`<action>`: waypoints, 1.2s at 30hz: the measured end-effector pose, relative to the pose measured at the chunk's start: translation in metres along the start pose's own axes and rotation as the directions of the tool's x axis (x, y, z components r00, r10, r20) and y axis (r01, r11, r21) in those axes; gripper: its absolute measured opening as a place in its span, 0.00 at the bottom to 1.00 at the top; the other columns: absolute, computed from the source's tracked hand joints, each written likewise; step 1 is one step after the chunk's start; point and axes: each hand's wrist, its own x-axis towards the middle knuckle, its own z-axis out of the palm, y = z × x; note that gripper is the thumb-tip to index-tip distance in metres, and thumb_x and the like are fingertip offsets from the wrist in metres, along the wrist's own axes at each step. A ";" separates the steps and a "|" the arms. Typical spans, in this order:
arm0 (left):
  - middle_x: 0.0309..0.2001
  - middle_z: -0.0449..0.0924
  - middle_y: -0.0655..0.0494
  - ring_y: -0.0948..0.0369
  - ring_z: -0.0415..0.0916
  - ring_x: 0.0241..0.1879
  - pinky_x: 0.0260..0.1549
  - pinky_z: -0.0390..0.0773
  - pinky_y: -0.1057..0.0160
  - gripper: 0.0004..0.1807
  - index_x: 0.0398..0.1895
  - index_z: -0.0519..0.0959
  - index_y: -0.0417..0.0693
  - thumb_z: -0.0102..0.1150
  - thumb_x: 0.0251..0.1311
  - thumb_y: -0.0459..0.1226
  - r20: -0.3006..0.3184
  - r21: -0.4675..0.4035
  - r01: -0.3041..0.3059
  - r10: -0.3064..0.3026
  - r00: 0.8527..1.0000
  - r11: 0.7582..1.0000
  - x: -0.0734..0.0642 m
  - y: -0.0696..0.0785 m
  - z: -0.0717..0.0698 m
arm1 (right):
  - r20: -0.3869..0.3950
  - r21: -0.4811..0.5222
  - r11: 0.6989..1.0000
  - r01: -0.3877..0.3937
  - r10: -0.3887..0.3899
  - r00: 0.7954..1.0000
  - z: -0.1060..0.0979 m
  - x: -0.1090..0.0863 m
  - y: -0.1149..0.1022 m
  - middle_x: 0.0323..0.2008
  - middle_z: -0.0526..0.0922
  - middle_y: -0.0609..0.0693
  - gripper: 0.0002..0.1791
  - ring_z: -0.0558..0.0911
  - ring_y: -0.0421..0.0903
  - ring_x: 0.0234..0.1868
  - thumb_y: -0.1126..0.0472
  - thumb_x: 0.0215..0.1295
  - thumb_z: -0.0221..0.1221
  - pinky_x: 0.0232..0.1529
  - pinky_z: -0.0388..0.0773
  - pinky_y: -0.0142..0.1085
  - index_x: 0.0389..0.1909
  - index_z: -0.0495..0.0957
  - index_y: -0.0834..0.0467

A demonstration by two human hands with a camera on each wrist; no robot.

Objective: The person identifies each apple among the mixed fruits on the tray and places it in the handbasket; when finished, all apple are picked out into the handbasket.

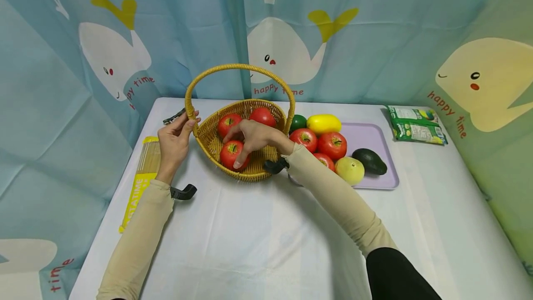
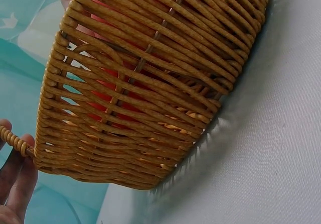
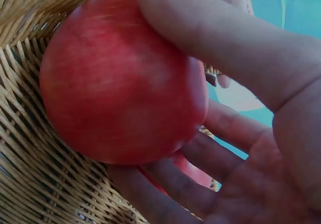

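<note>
A woven wicker basket with a tall arched handle stands on the white table. My left hand pinches the handle's lower left end between thumb and fingers. Inside the basket, my right hand grips a red apple, its thumb on one side and its fingers curved round the other. This apple fills much of the right wrist view, close to the woven wall. Two more red apples, a left one and a right one, lie farther back in the basket.
Right of the basket, a lilac tray bears several red apples, a yellow oval fruit, a pale round fruit and an avocado. Green packets lie back right; a yellow pasta pack lies left.
</note>
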 end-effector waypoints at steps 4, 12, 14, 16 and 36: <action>0.56 0.85 0.30 0.61 0.91 0.49 0.55 0.86 0.69 0.19 0.65 0.82 0.39 0.61 0.74 0.27 0.005 0.008 -0.005 0.004 1.000 1.000 0.000 0.000 0.001 | 0.008 0.000 1.000 -0.017 0.017 1.000 0.001 0.000 0.000 0.65 0.83 0.45 0.42 0.77 0.44 0.66 0.53 0.46 0.86 0.71 0.75 0.39 0.65 0.83 0.53; 0.56 0.86 0.31 0.57 0.91 0.50 0.54 0.86 0.69 0.19 0.65 0.83 0.39 0.61 0.73 0.26 0.002 0.017 -0.009 0.009 1.000 1.000 -0.001 0.001 0.003 | 0.079 -0.059 0.998 0.014 -0.010 0.997 -0.002 -0.006 0.005 0.70 0.79 0.47 0.44 0.73 0.46 0.70 0.51 0.49 0.85 0.73 0.75 0.42 0.69 0.80 0.52; 0.56 0.85 0.30 0.58 0.91 0.50 0.54 0.86 0.69 0.19 0.65 0.83 0.39 0.61 0.73 0.26 -0.001 0.019 -0.013 0.013 1.000 1.000 -0.001 0.001 0.003 | 0.102 -0.059 0.998 0.031 -0.025 0.994 -0.005 -0.009 0.007 0.71 0.78 0.47 0.44 0.72 0.47 0.71 0.53 0.50 0.84 0.73 0.75 0.43 0.71 0.79 0.51; 0.56 0.85 0.30 0.60 0.91 0.49 0.54 0.86 0.69 0.19 0.65 0.82 0.38 0.61 0.73 0.26 -0.002 0.018 -0.014 0.014 1.000 1.000 -0.001 0.002 0.003 | 0.121 -0.053 0.998 0.044 -0.038 0.992 -0.007 -0.011 0.009 0.72 0.76 0.46 0.44 0.70 0.48 0.72 0.57 0.53 0.83 0.73 0.74 0.45 0.72 0.78 0.51; 0.56 0.85 0.29 0.65 0.90 0.48 0.52 0.86 0.71 0.19 0.65 0.82 0.39 0.60 0.74 0.26 -0.011 0.017 -0.007 0.007 1.000 1.000 -0.002 0.002 0.002 | 0.010 -0.080 0.996 0.035 -0.034 0.999 -0.005 -0.021 0.008 0.63 0.85 0.54 0.40 0.82 0.50 0.65 0.57 0.53 0.83 0.69 0.80 0.42 0.67 0.79 0.59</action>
